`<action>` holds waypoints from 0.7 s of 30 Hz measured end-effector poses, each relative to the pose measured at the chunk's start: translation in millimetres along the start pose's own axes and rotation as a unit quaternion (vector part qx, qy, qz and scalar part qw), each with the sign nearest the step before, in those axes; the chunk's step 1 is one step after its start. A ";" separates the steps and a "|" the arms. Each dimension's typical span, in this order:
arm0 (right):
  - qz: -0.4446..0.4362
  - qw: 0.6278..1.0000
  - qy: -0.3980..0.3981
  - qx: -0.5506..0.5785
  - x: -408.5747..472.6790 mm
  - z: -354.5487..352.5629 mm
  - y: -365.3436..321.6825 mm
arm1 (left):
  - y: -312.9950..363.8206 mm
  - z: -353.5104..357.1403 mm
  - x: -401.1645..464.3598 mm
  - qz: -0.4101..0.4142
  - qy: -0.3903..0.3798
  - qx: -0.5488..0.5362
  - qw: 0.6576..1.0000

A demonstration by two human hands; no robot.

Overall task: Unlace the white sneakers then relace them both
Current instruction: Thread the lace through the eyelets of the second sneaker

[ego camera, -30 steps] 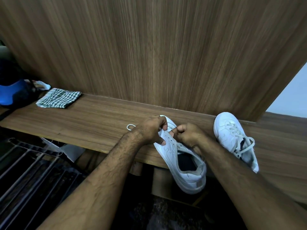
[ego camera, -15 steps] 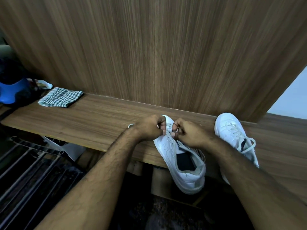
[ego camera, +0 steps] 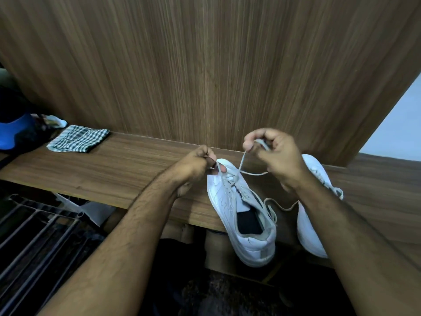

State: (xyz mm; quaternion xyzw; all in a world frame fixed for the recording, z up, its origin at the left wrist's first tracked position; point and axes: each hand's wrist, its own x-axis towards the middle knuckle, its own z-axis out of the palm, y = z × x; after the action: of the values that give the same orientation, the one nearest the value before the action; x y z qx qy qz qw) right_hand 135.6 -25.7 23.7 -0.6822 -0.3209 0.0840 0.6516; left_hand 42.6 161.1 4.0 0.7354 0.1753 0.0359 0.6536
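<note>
Near sneaker [ego camera: 241, 215] on bench [ego camera: 114, 169] edge, heel hanging off. Left hand [ego camera: 196, 165] pinches lace end at toe; right hand [ego camera: 271, 153] pinches lace [ego camera: 241, 164], lifted up.

Tip: pull both ends even, keep lace flat, hold shoe steady.

Second sneaker [ego camera: 319, 179] half hidden behind right arm. Eyelets too small to see; unlacing or relacing, can't tell.

Two sneakers lie on the surface [ego camera: 127, 169], heels overhanging its near edge: one sneaker [ego camera: 241, 215] left of the other sneaker [ego camera: 314, 224]. A folded cloth [ego camera: 78, 141] lies far left.
</note>
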 end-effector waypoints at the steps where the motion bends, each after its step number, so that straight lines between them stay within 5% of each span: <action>1: -0.014 0.992 -0.064 -0.108 -0.5 -1.6 2.7 | 4.5 0.0 -0.1 -0.010 0.015 -0.044 0.999; 4: 0.004 0.865 -0.193 -0.464 -4.8 -5.3 8.3 | 9.0 -1.6 2.7 -0.030 0.070 -0.142 0.987; 6: 0.044 0.795 -0.220 -0.564 -7.8 -8.7 13.6 | 6.2 -5.7 4.7 -0.022 0.124 -0.109 0.986; 9: 0.118 0.724 -0.212 -0.646 -7.6 -17.4 20.0 | -2.8 -19.3 6.5 0.072 0.187 0.152 0.968; 11: 0.136 0.689 -0.198 -0.684 -7.3 -22.9 21.8 | -7.2 -27.9 5.4 0.086 0.110 0.321 0.937; 13: 0.148 0.707 -0.188 -0.665 -6.6 -25.5 23.9 | -13.7 -30.5 0.6 0.027 -0.046 0.391 0.919; 15: 0.165 0.781 -0.187 -0.572 -4.9 -27.0 25.3 | -13.4 -25.5 -8.1 -0.010 -0.132 0.370 0.920; 17: 0.177 0.851 -0.183 -0.460 -6.4 -22.9 22.9 | -8.0 -20.6 -12.6 0.016 -0.118 0.294 0.948; 21: 0.160 0.923 -0.133 -0.324 -4.6 -13.4 20.3 | 11.6 -6.1 -13.5 0.023 -0.040 0.082 0.996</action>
State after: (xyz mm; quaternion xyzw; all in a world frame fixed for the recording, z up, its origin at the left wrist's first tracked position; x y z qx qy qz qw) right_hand 145.8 -38.3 5.0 -0.8810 -0.3010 0.1688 0.3236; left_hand 30.8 161.8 18.6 0.7911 0.1345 0.0072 0.5967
